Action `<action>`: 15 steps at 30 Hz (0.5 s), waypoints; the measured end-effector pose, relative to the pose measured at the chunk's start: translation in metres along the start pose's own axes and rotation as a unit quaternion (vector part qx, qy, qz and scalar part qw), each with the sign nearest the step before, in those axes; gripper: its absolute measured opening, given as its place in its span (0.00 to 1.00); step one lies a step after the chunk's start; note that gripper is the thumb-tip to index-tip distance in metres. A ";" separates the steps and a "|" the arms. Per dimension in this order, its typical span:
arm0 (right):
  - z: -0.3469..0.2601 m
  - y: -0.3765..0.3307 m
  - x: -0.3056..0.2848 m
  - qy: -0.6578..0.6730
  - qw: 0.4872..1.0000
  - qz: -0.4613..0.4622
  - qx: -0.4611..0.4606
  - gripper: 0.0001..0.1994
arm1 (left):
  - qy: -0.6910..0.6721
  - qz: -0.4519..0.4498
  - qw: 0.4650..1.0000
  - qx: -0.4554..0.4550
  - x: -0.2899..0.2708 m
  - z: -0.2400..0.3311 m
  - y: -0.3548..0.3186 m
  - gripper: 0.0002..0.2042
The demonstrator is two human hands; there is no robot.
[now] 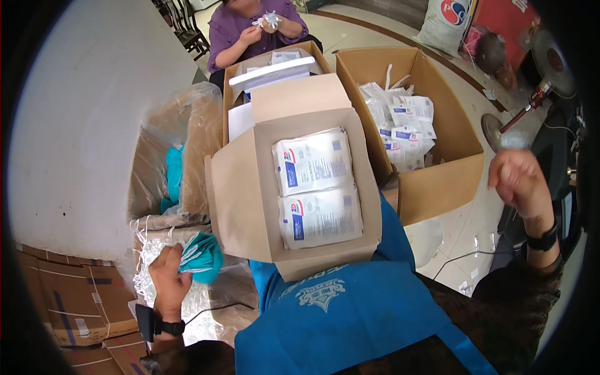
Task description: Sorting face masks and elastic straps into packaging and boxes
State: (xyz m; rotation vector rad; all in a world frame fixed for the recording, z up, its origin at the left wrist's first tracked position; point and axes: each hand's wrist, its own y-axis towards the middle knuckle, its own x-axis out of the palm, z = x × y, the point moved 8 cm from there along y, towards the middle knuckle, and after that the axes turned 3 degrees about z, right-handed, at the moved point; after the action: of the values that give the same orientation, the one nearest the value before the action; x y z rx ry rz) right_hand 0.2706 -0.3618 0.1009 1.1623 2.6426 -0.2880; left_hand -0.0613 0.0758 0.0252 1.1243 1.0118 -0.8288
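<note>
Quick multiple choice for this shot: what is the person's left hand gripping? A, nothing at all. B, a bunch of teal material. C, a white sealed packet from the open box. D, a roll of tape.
B: the left hand is closed around a bunch of teal material over a clear plastic bag, while the white packets lie untouched in the small cardboard box on the lap.
</note>
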 end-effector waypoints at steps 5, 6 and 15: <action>0.032 0.028 0.083 0.261 0.957 -0.112 0.063 0.08 | -0.092 0.109 0.975 0.170 -0.004 0.076 0.023 0.25; 0.034 0.034 0.106 0.295 0.942 -0.138 0.076 0.08 | -0.092 0.103 0.966 0.217 -0.015 0.105 0.032 0.25; 0.002 0.056 0.217 0.225 0.922 -0.311 0.043 0.09 | -0.166 0.127 0.930 0.304 -0.042 0.166 0.036 0.20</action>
State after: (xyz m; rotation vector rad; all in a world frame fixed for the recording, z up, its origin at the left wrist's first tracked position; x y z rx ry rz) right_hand 0.1702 -0.1744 0.0302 0.3894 3.3904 -0.2682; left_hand -0.0061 -0.0748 0.0951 1.5317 0.3114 -1.1110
